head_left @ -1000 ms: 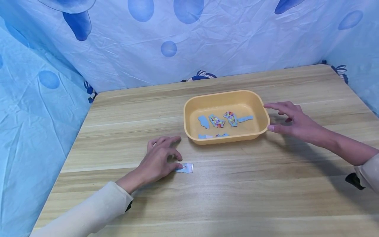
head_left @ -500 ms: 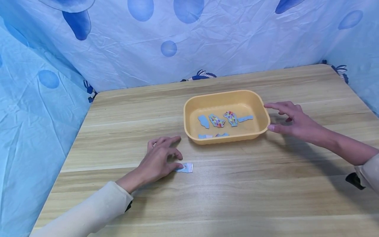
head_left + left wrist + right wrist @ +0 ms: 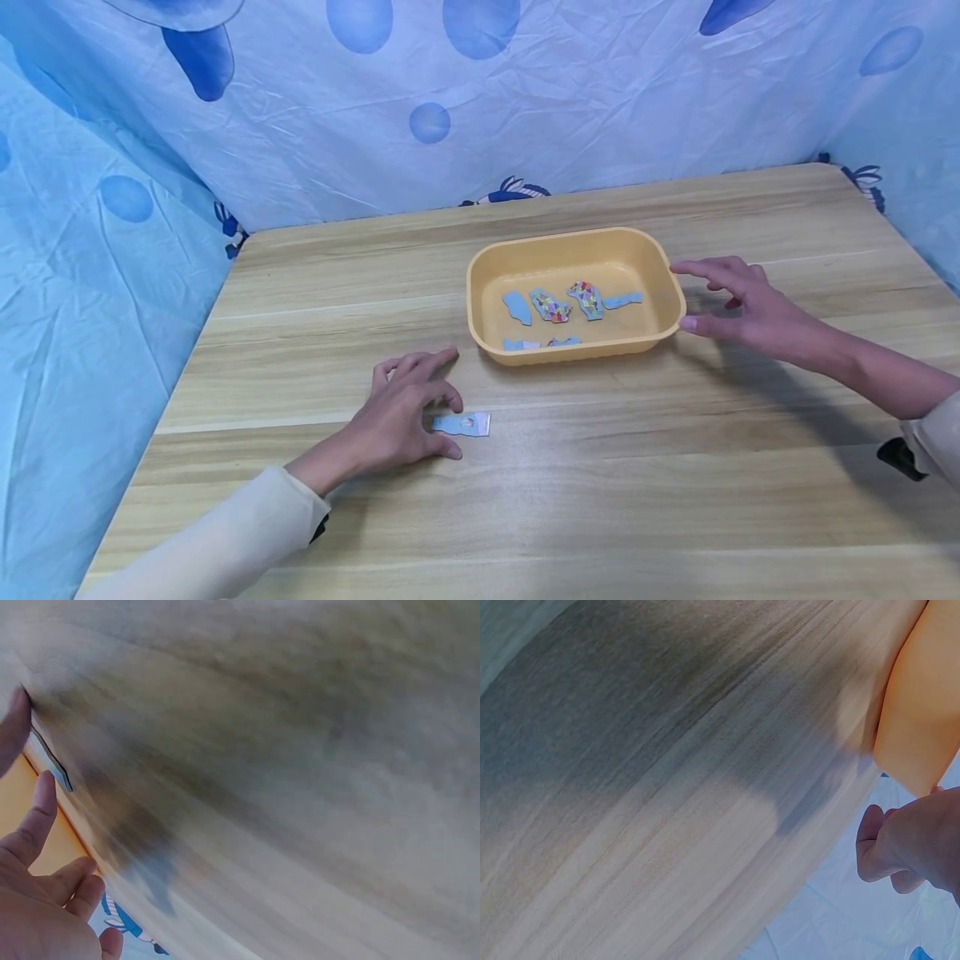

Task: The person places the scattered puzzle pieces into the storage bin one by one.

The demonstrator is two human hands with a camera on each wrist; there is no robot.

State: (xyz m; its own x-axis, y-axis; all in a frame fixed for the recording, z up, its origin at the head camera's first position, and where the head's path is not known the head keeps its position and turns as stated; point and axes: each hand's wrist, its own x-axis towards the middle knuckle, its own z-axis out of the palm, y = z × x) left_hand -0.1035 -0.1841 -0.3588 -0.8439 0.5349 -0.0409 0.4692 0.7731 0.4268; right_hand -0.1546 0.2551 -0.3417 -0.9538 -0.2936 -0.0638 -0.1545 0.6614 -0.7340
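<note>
A flat light-blue puzzle piece [image 3: 462,424] with a wavy edge lies on the wooden table in the head view. My left hand [image 3: 397,417] is over its left end, thumb and index finger spread on either side of it, gripping nothing. In the left wrist view the piece's edge [image 3: 54,761] shows between thumb and index fingertip. At the right end of a yellow-orange tray [image 3: 577,356], my right hand [image 3: 738,304] has its index fingertip and thumb tip right at the rim, set apart. The other right fingers are bent loosely; in the right wrist view they hang beside the tray's wall [image 3: 915,705].
Inside the tray lie several puzzle pieces, some plain blue, others with a multicoloured pattern [image 3: 587,300]. The front wall partly hides two pieces. Behind the table [image 3: 337,283] and along its sides hangs a blue curtain [image 3: 300,125] with printed dots.
The left thumb has come off the puzzle piece and moved toward the person, widening the gap to the index finger and uncovering the piece's left end. The right hand and tray stay put.
</note>
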